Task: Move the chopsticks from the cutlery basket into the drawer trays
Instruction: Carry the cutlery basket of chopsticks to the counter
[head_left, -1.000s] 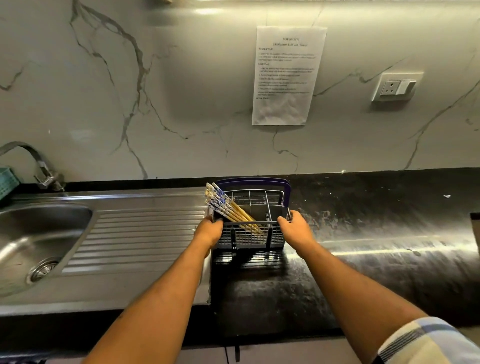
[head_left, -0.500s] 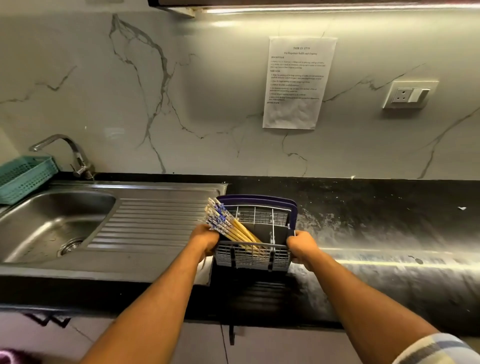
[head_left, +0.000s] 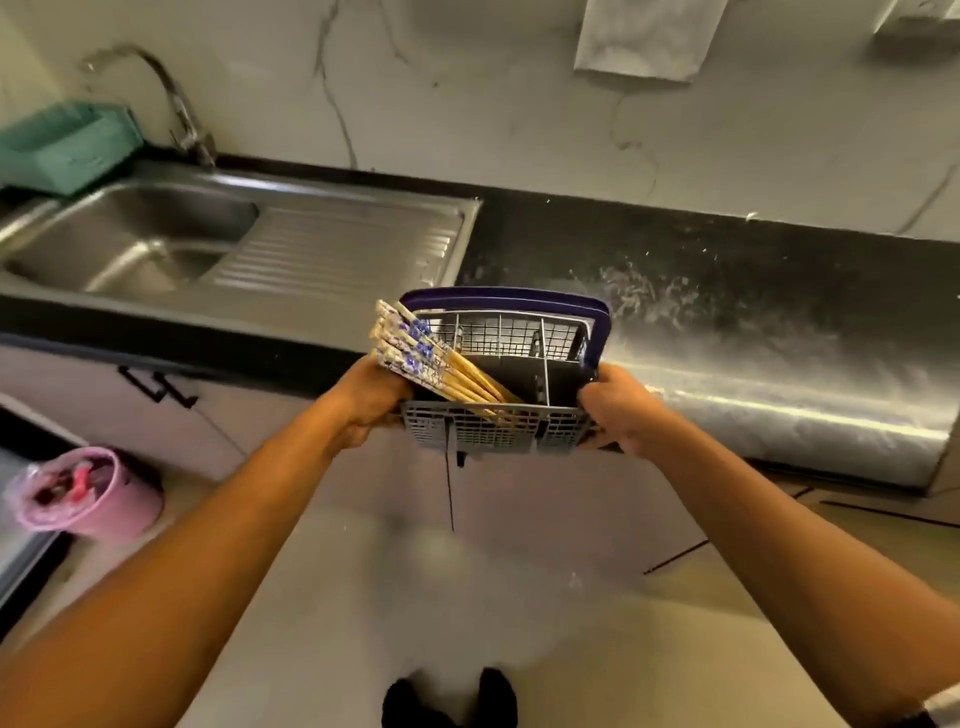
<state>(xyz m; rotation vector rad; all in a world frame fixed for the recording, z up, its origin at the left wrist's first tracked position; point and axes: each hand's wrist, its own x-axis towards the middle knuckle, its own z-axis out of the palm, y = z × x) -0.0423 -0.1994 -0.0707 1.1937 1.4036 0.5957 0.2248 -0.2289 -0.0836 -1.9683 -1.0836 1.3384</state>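
Observation:
A grey mesh cutlery basket with a dark blue handle is held in the air in front of the black counter's edge. My left hand grips its left side and my right hand grips its right side. A bundle of wooden chopsticks with blue-and-white patterned ends leans out of the basket's left compartment, pointing up and left. The other compartments look empty. No drawer tray is in view.
A steel sink with a drainboard and tap sits at the left, with a teal basket behind it. The black countertop runs to the right. A pink bin stands on the floor at lower left. Cabinet doors are below the counter.
Both hands have lifted the basket off the counter and pulled it back past the counter's edge. The view has tilted down, so the floor and my feet now show.

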